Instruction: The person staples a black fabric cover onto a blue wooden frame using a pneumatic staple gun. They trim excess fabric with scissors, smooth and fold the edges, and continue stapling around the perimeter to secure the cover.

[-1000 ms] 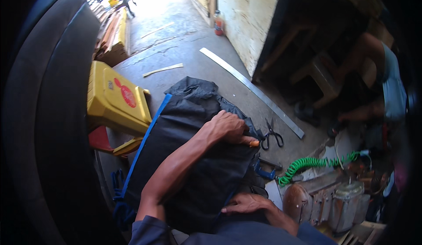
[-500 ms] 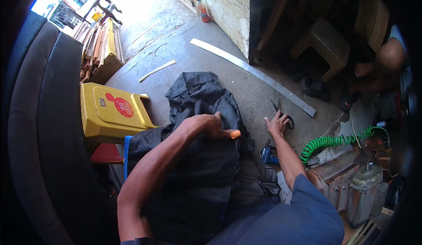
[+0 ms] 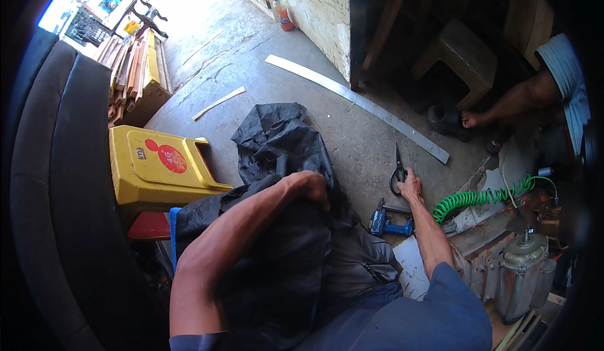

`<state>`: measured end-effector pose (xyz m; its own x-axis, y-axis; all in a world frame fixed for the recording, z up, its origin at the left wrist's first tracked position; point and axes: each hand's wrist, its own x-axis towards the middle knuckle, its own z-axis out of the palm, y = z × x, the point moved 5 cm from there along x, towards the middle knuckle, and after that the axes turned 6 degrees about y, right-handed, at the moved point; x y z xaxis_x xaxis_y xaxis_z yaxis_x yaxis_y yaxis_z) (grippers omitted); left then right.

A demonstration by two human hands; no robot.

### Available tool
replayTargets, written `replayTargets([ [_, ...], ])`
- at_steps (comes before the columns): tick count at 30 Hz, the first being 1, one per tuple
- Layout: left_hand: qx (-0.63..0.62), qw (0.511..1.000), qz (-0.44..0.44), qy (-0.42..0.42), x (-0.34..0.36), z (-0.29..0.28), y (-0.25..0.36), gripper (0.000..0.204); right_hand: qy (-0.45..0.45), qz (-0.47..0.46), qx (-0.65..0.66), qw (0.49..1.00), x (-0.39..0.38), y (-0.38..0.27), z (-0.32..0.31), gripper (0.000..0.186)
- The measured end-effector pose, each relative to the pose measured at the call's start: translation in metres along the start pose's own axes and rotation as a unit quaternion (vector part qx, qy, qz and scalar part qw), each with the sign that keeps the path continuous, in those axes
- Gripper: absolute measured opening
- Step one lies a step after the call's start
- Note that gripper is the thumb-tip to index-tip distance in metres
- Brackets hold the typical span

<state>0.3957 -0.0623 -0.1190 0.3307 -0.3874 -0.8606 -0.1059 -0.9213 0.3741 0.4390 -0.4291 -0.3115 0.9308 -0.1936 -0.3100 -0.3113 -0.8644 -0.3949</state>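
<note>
Black crumpled fabric sheet [image 3: 277, 256] is lying across the lap, far end bunching; L hand [image 3: 311, 189] is resting on it, fingers curling, tips hidden, so can't tell if they're pinching. R hand [image 3: 412, 187] is touching black-handled metal scissors [image 3: 399, 165] at the loops; fingers are bending there, can't tell if grip's closed. Blades are pointing away from the person.

Risks: if fingers are catching only one loop, scissors could be swinging or dropping. Points could be snagging fabric if passing low over it, bc folds are standing up loose. Sheet could be sliding if L hand isn't pressing enough. Blue handheld power tool [image 3: 396, 228] is lying just L of R forearm [image 3: 434, 238]; a low pull-back could be knocking it. Green coiled plastic hose [image 3: 465, 204] is sitting just R, poss. catching the arm on a wide swing.

Edges/room: blue edging [image 3: 173, 231] is running down sheet's L side, near yellow plastic stool [image 3: 157, 175], so that side's looking tight. Grey concrete floor [image 3: 362, 156] is showing btwn bunched end and long flat silvery strip [image 3: 362, 101], giving R hand room up/left. Another person's bare leg [image 3: 522, 102] is resting past the strip, well apart.
</note>
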Motion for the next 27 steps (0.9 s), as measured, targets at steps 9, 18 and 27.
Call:
replayTargets([
  [9, -0.043, 0.976, 0.088, 0.196, -0.068, -0.093, 0.061, 0.06, -0.328, -0.03, 0.544, 0.772, -0.116, -0.105, -0.119, 0.066],
  [18, -0.001, 0.979, 0.093, 0.179, -0.049, -0.097, 0.079, 0.067, -0.443, -0.228, 0.154, 0.853, -0.214, -0.134, -0.167, 0.089],
  [27, 0.171, 0.697, 0.038, 0.696, -0.21, -0.053, 0.105, 0.071, -0.477, -0.253, 0.118, 0.834, -0.191, -0.18, -0.172, 0.095],
])
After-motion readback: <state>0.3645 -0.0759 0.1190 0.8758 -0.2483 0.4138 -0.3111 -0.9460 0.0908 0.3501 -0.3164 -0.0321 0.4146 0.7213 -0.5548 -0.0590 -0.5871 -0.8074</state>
